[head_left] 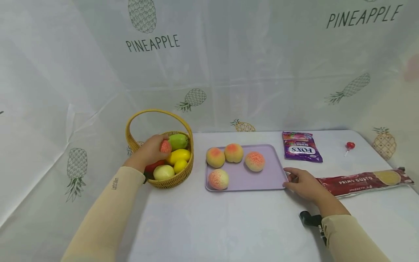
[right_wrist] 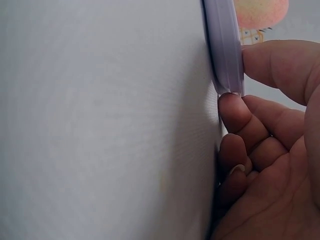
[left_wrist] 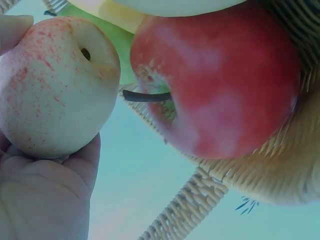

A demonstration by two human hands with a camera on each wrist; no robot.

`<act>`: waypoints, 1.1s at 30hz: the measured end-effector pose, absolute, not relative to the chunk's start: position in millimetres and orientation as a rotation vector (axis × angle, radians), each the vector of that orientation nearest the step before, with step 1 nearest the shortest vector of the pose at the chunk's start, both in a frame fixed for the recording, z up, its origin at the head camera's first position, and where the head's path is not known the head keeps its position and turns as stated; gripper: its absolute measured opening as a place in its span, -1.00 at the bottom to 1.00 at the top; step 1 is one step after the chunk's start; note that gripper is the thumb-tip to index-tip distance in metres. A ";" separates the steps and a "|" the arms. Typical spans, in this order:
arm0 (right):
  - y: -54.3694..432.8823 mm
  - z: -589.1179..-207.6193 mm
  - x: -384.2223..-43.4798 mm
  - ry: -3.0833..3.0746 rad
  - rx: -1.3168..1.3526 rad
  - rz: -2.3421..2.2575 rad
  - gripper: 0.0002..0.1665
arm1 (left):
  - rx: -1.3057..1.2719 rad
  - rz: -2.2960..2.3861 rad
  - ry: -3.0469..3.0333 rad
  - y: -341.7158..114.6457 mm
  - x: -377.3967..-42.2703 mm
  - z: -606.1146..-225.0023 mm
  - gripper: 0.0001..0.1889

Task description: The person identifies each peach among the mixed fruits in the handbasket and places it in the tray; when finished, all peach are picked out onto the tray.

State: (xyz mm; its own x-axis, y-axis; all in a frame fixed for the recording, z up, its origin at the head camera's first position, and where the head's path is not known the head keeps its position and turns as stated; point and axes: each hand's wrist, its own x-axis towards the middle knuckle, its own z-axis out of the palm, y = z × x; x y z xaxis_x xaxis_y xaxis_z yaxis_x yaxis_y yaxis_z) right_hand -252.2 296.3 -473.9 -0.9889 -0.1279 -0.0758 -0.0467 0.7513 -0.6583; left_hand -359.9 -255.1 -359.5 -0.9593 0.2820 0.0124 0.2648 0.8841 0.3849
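Note:
My left hand [head_left: 151, 148] grips a peach [head_left: 166, 146] at the wicker basket [head_left: 178, 179]. The left wrist view shows that pale, red-speckled peach [left_wrist: 60, 87] beside a red apple [left_wrist: 220, 80] with a dark stem. Green, yellow and pale fruit fill the basket around them. A purple tray [head_left: 243, 182] lies right of the basket, bearing several peaches, one of them a speckled peach [head_left: 255, 161]. At its right edge my right hand [head_left: 304, 185] pinches the rim; in the right wrist view the thumb lies on one side of the tray [right_wrist: 227, 50] and curled fingers on the other.
Behind the right hand lie a purple Fox's candy bag [head_left: 301, 147] and a red spaghetti packet [head_left: 363, 183]. Farther right is a red lollipop [head_left: 350, 146]. The basket's tall handle [head_left: 157, 110] arches above the fruit. A pineapple-print sheet [head_left: 245, 72] hangs behind the table.

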 end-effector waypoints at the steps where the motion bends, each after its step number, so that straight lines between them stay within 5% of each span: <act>1: 296.7 -473.8 -252.1 2.830 -0.141 -1.060 -0.19 | 0.449 0.608 3.009 -255.1 -359.1 -358.7 -0.29; 33: 296.5 -473.3 -252.3 2.834 -0.153 -1.062 -0.20 | 0.700 0.719 3.068 -223.9 -318.1 -348.3 -0.30</act>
State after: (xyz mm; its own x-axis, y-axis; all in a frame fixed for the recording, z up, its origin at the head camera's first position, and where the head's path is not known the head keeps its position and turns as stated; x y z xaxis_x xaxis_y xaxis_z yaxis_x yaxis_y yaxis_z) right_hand -252.3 296.5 -473.3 -0.9887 -0.1334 -0.0686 -0.0554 0.7500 -0.6591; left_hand -318.1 -223.9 -348.3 -0.9025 0.3921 0.1783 0.4305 0.8072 0.4038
